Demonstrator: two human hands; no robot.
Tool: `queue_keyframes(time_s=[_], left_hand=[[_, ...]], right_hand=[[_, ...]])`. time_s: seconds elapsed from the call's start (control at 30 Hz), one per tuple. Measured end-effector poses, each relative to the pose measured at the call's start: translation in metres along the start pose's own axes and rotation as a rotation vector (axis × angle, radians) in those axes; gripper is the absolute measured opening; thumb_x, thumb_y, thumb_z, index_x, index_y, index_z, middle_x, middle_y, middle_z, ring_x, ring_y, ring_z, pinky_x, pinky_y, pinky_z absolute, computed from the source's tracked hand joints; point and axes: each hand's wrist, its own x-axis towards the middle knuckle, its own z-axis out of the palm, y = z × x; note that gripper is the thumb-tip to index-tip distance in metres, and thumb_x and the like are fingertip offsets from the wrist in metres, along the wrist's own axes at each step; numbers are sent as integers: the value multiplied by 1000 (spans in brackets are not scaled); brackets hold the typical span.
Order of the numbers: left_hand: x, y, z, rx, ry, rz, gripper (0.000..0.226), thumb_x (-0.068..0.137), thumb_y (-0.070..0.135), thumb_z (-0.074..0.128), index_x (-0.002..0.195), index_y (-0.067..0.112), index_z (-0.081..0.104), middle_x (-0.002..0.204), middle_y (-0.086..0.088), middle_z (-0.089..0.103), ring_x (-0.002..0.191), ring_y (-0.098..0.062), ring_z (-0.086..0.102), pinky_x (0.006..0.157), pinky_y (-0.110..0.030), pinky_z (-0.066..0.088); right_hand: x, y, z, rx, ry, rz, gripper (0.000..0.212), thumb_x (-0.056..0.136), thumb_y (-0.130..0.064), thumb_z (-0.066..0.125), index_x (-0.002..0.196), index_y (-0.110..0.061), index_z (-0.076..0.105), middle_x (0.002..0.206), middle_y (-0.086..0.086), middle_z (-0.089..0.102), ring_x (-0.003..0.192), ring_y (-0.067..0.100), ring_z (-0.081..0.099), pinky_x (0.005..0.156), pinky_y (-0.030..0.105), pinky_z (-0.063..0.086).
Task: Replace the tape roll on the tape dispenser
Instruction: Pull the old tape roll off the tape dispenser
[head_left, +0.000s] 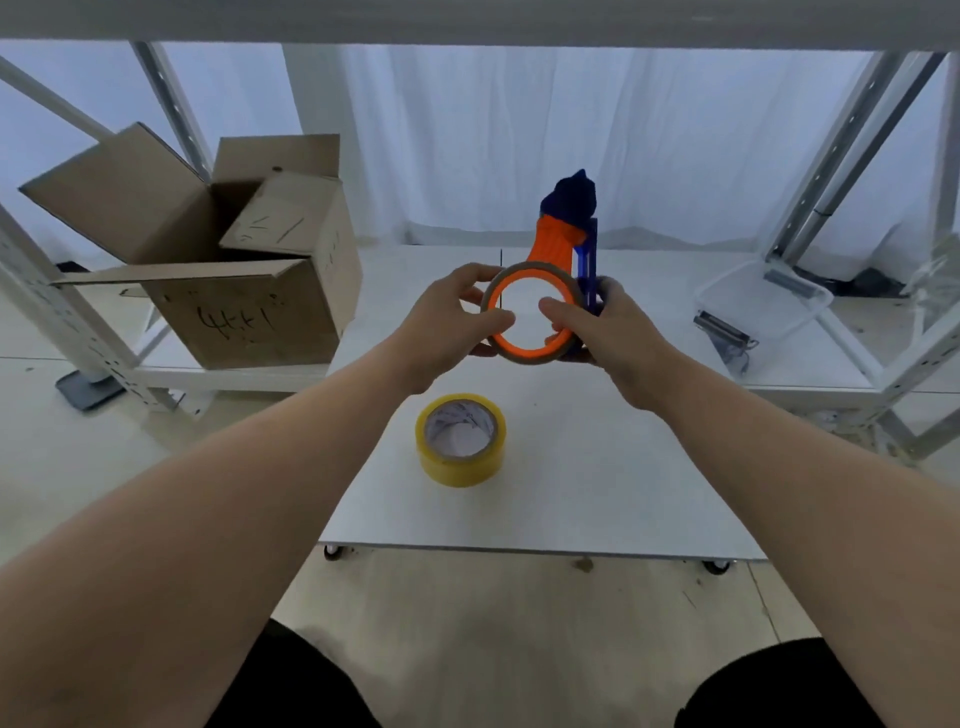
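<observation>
item 1: tape dispenser (558, 244), orange and blue, held upright above the far half of the desk (597, 493); a brown ring (525, 358) sits on its orange wheel.
left grip (447, 322): thumb and fingers pinch the ring's left rim.
right grip (610, 335): curled round the dispenser's right side, thumb inside the wheel.
item 2: yellow tape roll (457, 472), flat near the desk's middle, apart from both grips.
item 3: open cardboard box (249, 317), on a shelf past the desk's left edge.
item 4: clear tub (763, 306), past the right edge.

White curtains (467, 145) hang behind grey metal shelving (836, 156) (an open cardboard box (244, 312) at left).
</observation>
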Motion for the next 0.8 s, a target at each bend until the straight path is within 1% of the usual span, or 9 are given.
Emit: queue_keyframes(time_s=[0.07, 0.13, 0.27, 0.37, 0.43, 0.53, 0.63, 0.73, 0.8], left_hand=[[4, -4, -5, 158, 49, 74, 43, 84, 8, 57, 125, 22, 54, 112, -6, 56, 88, -22, 62, 70, -23, 54], [7, -7, -10, 358, 90, 136, 46, 85, 6, 53, 128, 22, 54, 117, -6, 57, 93, -18, 56, 75, -25, 47], [11, -10, -11, 425, 41, 134, 46, 86, 4, 50, 129, 21, 53, 119, -6, 58, 91, -17, 52, 76, -26, 41], [10, -11, -5, 521, -11, 181, 47, 86, 3, 49, 130, 21, 51, 121, -6, 57, 94, -14, 49, 80, -25, 37], [9, -12, -1, 597, -42, 209, 46, 87, 3, 49, 130, 20, 50, 121, -6, 57, 95, -12, 46, 80, -23, 35], [9, -12, 1, 645, -54, 228, 48, 87, 3, 49, 132, 19, 48, 123, -6, 54, 94, -12, 45, 79, -22, 35], [10, -11, 1, 659, -72, 226, 49, 88, 7, 49, 135, 21, 46, 128, -6, 42, 92, -16, 49, 75, -21, 39], [9, -9, 1, 603, -95, 202, 50, 91, 16, 52, 139, 21, 38, 129, -7, 41, 97, -17, 51, 78, -21, 39], [9, -7, 1, 523, -133, 180, 64, 88, 35, 60, 142, 24, 29, 132, -7, 44, 107, -17, 49, 84, -25, 40]], right_hand=[[1, 1, -4, 13, -29, 3, 46, 86, -36, 63, 121, -14, 42, 107, 8, 60, 90, 20, 64, 74, 28, 56], [3, 3, -8, -25, -33, -12, 51, 85, -40, 62, 124, -11, 45, 110, 10, 62, 84, 18, 64, 77, 29, 55], [8, 5, -12, -47, -21, -31, 58, 85, -36, 64, 134, -16, 41, 99, 8, 62, 70, 14, 53, 73, 30, 49], [10, 6, -10, 6, -9, 5, 50, 84, -38, 64, 126, -21, 43, 87, 4, 59, 70, 14, 50, 68, 29, 46], [9, 7, -8, 20, 14, 28, 44, 84, -38, 63, 120, -17, 47, 85, 1, 56, 72, 14, 50, 66, 27, 47], [10, 10, -4, 15, 61, 22, 33, 84, -29, 64, 110, -16, 49, 93, 0, 59, 85, 16, 57, 74, 29, 51], [12, 11, -2, 88, 72, 62, 35, 83, -18, 65, 114, -13, 50, 107, 10, 65, 96, 27, 64, 75, 30, 56], [13, 14, -3, 172, 52, 132, 24, 82, -17, 66, 101, -15, 52, 100, 11, 66, 95, 30, 65, 78, 35, 57], [15, 18, -4, 228, 80, 170, 18, 80, -16, 67, 89, -18, 51, 93, 9, 65, 95, 30, 65, 83, 40, 56]])
